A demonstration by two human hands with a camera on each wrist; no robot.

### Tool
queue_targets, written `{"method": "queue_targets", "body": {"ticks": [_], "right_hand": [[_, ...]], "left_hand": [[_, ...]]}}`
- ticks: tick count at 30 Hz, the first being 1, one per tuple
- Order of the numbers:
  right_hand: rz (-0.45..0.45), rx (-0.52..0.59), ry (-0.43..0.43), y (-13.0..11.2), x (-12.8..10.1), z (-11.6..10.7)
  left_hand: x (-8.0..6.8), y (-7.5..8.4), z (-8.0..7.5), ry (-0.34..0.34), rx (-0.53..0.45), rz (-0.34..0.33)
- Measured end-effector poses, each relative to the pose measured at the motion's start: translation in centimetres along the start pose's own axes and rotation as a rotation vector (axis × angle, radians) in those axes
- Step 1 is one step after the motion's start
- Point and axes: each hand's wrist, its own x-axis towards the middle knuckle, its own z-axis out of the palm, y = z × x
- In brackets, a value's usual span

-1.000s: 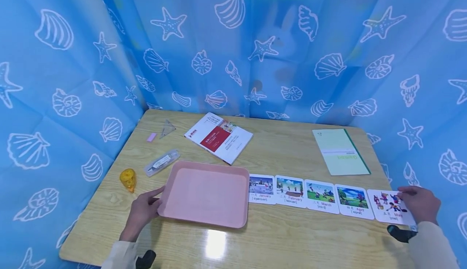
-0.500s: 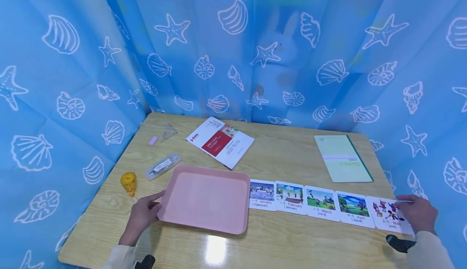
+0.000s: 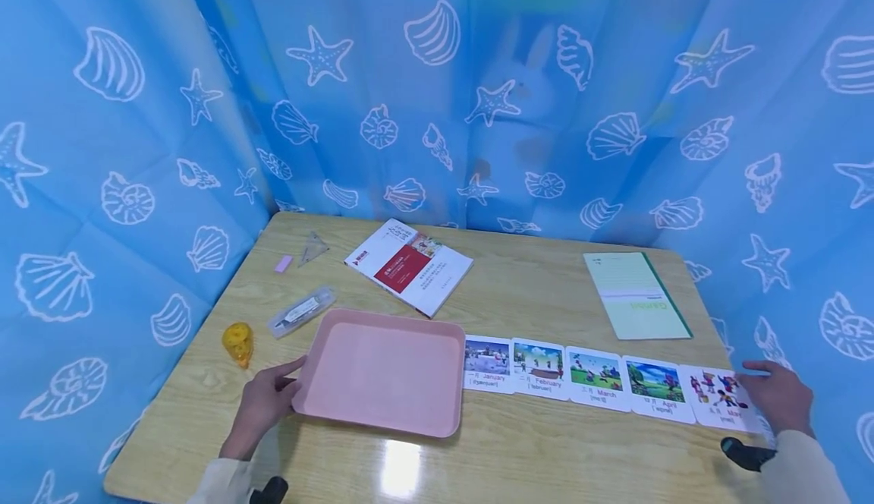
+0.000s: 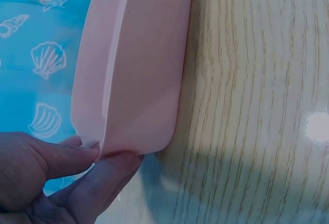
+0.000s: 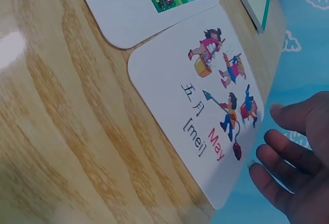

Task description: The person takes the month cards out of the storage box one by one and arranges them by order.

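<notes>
A pink tray (image 3: 382, 424) lies left of the middle of the table. My left hand (image 3: 268, 400) pinches its near left corner; in the left wrist view thumb and finger meet at the tray's rim (image 4: 105, 90). A row of picture cards runs right from the tray: January (image 3: 488, 384), February (image 3: 539, 388), March (image 3: 595, 401), April (image 3: 658, 409) and May (image 3: 724, 415). My right hand (image 3: 781, 399) is beside the May card at the row's right end. In the right wrist view its fingers are loosely bent and apart, near the May card's edge (image 5: 205, 183), holding nothing.
Behind the tray lies a white and red book (image 3: 416, 269). A pale green notebook (image 3: 635, 295) is at the back right. On the left are a pen case (image 3: 301, 312), yellow tape dispenser (image 3: 238, 343), pink eraser (image 3: 283, 263) and set square (image 3: 313, 250). A blue curtain (image 3: 437, 94) hangs behind.
The head view has tilted slightly, so the table sits lower in it. My right fingers, at the May card's edge before, now show just off it. My left hand keeps its hold on the tray.
</notes>
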Motion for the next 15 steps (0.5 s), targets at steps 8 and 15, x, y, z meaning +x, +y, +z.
{"method": "queue_targets", "body": {"ticks": [8,15], "right_hand": [[-0.043,0.013,-0.054,0.13,-0.3,-0.1],[-0.069,-0.042,-0.124,0.56,-0.54,0.07]], "left_hand": [[0.1,-0.39,0.08,0.032,-0.009,0.076],[-0.1,-0.27,0.19,0.035,-0.02,0.077]]}}
